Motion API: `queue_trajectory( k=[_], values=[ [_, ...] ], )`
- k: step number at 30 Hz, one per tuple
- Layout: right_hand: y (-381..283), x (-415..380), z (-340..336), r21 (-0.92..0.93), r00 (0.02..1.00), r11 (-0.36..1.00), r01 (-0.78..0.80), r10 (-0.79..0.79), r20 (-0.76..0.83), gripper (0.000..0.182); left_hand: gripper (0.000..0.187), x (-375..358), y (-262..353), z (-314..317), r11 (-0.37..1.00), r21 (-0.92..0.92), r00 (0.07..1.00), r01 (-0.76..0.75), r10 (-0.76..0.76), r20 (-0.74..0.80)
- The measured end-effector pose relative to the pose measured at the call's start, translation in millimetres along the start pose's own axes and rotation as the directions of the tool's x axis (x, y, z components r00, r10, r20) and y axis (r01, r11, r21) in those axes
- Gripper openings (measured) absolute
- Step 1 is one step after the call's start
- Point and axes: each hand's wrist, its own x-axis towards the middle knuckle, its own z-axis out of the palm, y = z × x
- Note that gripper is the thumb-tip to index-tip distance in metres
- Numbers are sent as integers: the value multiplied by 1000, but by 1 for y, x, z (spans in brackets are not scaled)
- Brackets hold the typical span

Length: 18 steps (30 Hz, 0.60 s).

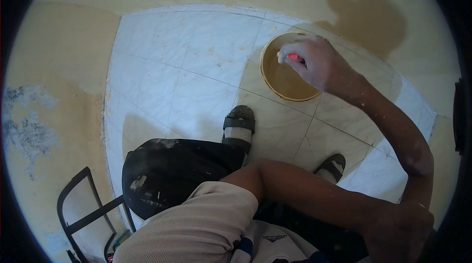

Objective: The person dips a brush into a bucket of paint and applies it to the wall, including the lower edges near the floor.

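Note:
My right hand, dusted with pale powder, is closed around a small pink-red object above a round bucket. Most of what it holds is hidden by the fingers. Brownish liquid or paste shows inside the bucket, which stands on the tiles near the wall. My left arm crosses my body to the right, and my left hand lies at the lower right against my right upper arm. Its fingers are dark and hard to make out.
Pale floor tiles meet yellowish walls, the left one with a peeling patch. A dark metal frame stands at the lower left. My sandalled feet are on the floor, below the bucket in view.

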Motion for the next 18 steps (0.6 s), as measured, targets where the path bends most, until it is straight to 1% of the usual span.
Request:
queue_trajectory(
  k=[3,4,6,9,10,13,14,16,17,18],
  values=[
    [-5,4,-7,63,994,993,-103,100,37,10,34,-4,2,-2,997,69,998,-26,22,51],
    [-5,6,-9,102,984,981,-167,159,75,11,34,-5,3,-4,994,101,996,-49,42,73],
    [-4,8,-17,161,949,940,-300,278,148,14,34,-5,2,-3,998,64,999,-29,27,37],
    [4,4,-6,-40,983,984,-175,177,52,16,34,-1,-1,1,1000,11,1000,-22,22,12],
    [4,4,-10,125,973,969,-214,200,113,17,34,-1,-3,3,1000,0,1000,-16,16,5],
    [7,3,4,-102,997,994,-41,34,-67,15,34,-2,0,6,999,-34,999,-6,5,-47],
    [9,1,4,-13,992,992,-125,125,-8,15,35,-4,2,7,999,-47,998,-12,9,-55],
    [-3,4,-15,132,952,946,-295,279,127,15,35,-4,0,8,998,-67,998,-16,12,-59],
    [-2,4,-15,123,957,952,-280,268,106,14,35,-5,-1,9,996,-81,998,-22,17,-67],
    [1,4,-14,116,962,956,-268,260,85,14,35,-2,0,9,998,-57,999,-18,16,-40]
  ],
)
